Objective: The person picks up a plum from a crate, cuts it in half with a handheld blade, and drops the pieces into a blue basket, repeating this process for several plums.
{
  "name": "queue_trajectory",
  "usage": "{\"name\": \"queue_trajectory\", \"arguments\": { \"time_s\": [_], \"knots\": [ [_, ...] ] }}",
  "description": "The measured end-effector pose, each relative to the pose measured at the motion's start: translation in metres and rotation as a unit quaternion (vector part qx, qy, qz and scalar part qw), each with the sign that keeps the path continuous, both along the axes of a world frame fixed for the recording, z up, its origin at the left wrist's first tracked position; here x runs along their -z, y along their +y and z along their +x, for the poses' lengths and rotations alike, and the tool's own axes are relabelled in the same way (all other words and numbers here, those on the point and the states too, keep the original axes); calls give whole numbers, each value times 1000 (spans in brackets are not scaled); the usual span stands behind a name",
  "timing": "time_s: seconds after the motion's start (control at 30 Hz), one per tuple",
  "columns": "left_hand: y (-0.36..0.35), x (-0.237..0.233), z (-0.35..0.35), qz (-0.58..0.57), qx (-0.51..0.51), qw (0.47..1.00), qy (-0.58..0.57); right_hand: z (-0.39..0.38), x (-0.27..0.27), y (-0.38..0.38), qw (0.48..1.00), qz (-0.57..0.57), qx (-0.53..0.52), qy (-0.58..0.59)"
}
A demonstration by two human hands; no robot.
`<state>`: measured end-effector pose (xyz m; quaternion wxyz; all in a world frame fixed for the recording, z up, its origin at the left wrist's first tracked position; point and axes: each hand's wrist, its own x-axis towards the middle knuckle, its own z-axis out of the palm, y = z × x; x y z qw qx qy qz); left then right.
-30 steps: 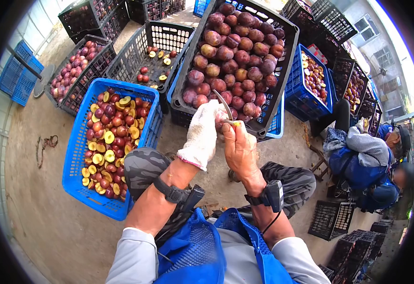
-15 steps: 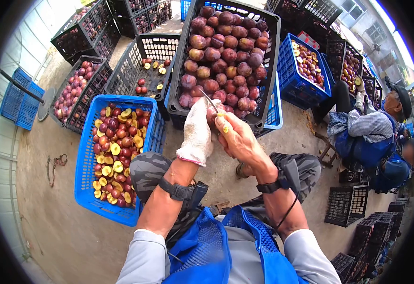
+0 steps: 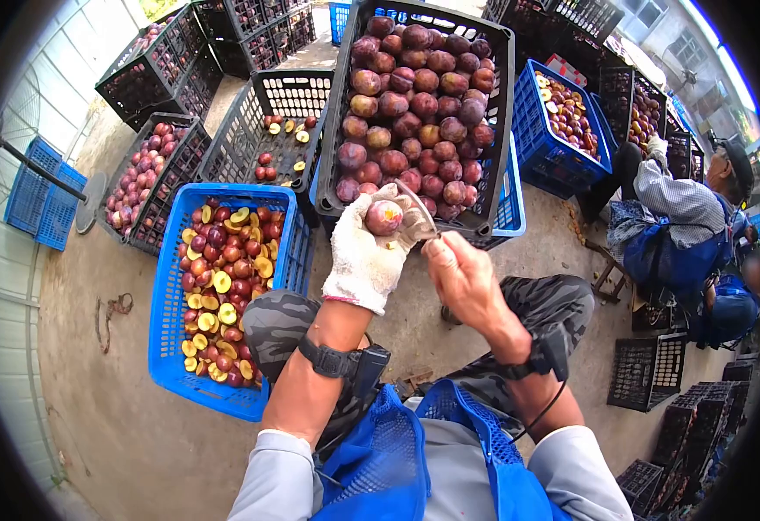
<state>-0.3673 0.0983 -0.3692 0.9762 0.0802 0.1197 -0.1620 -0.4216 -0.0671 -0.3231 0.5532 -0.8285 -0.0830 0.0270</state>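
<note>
My left hand [image 3: 362, 260], in a white work glove, is closed around a reddish plum [image 3: 384, 218], which shows on the palm side. Just right of it, my right hand [image 3: 469, 282] is bare and grips a small knife [image 3: 418, 209], its blade pointing up and left beside the glove. Most of the knife's handle is hidden by the fingers. Beyond both hands, a black crate [image 3: 331, 139] full of whole plums [image 3: 427, 104] rests on a blue crate. Left of my knee, a blue crate [image 3: 161, 347] holds halved plums [image 3: 222, 282] with yellow flesh.
A black crate [image 3: 250, 113] with a few plums and halves stands behind the blue one. Further left is another plum crate [image 3: 150, 174]. At right, a seated person [image 3: 679, 213] works beside a blue crate [image 3: 553, 165] of cut plums. Stacked crates line the back.
My left hand has turned, bringing the plum into view on its palm side. My right hand has drawn down and right with the knife, apart from the plum. The view has shifted slightly.
</note>
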Motion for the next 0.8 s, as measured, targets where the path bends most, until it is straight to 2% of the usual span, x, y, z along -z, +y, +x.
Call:
{"name": "queue_trajectory", "arguments": {
  "time_s": [0.03, 0.2, 0.5, 0.67, 0.73, 0.8],
  "knots": [
    [-2, 3, -1, 18, -22, 999, -17, -6, 11, 8, 998, -11, 6, -54],
    [0, -3, -6, -12, -21, 998, -60, -12, 41, 25, 999, 20, 22, -43],
    [-7, -4, -4, -61, -35, 994, -79, -10, 42, 30, 995, -31, 36, -88],
    [-9, -4, -6, 4, -34, 994, -107, -8, 44, 41, 977, -113, 81, -162],
    [-9, -4, -6, -8, -23, 994, -103, -8, 47, 45, 976, -121, 98, -154],
    [-12, -6, -3, 57, -64, 991, -105, -3, 46, 46, 976, -111, 108, -154]
  ]
}}
